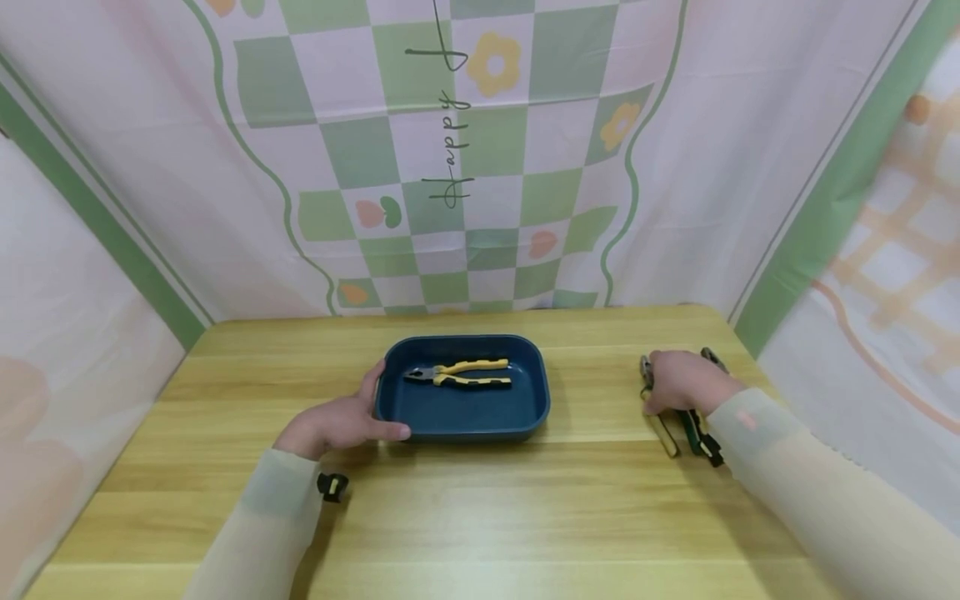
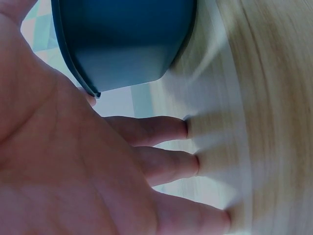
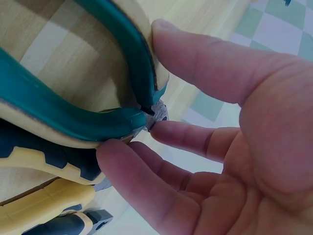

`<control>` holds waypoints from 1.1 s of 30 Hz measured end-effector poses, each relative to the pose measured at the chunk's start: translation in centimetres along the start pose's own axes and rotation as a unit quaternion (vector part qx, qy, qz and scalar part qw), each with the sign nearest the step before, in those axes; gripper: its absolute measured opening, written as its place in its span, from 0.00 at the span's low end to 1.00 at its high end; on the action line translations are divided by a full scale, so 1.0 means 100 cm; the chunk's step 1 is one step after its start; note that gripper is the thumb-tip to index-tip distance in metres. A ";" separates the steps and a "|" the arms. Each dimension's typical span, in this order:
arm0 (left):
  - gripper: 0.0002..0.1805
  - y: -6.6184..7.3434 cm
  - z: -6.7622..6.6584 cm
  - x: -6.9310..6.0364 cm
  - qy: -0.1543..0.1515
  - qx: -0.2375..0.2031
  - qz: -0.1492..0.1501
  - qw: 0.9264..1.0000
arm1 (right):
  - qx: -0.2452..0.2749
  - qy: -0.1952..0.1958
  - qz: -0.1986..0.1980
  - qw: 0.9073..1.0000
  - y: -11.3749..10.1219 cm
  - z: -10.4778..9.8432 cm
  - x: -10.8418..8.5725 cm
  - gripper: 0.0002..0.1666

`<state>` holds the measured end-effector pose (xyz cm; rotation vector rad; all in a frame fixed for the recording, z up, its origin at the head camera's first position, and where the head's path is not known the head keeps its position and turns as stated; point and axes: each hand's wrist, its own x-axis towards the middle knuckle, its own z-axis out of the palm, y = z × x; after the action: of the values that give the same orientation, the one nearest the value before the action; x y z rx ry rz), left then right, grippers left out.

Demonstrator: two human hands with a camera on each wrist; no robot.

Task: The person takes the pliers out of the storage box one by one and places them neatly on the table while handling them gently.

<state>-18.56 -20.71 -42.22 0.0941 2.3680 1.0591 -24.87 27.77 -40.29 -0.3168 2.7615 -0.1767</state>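
My left hand (image 1: 348, 422) lies at the left end of a dark blue tray (image 1: 465, 436). Its thumb touches the front rim and its index finger the left side; the other fingers reach straight to the tabletop in the left wrist view. Inside the tray is a pair of pliers (image 1: 474, 382) with yellow and black handles. Over on the right, my right hand (image 1: 686, 382) pinches pliers with green and tan handles (image 3: 105, 125) between thumb and fingers. Yellow-and-black handled tools (image 3: 49, 208) lie right beside them, partly out of view.
A wooden table (image 1: 480, 517) carries everything, with a patterned curtain (image 1: 450, 150) hanging behind its far edge and more cloth at both sides. A small black object (image 1: 332, 487) shows beside the left cuff.
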 end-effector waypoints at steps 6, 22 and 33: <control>0.68 0.001 -0.001 0.000 -0.005 0.002 0.001 1.000 | 0.001 0.003 -0.002 1.000 0.000 0.000 -0.001 0.48; 0.69 -0.003 0.000 0.004 -0.004 0.008 0.002 1.000 | 0.014 -0.019 0.001 1.000 -0.001 -0.005 -0.001 0.28; 0.69 0.001 -0.001 -0.002 -0.013 0.008 0.012 1.000 | 0.179 0.107 -0.023 0.978 -0.026 -0.037 0.009 0.27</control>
<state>-18.49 -20.77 -42.06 0.1412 2.3566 1.0446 -26.51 25.31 -36.68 -0.2788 2.8558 -0.7510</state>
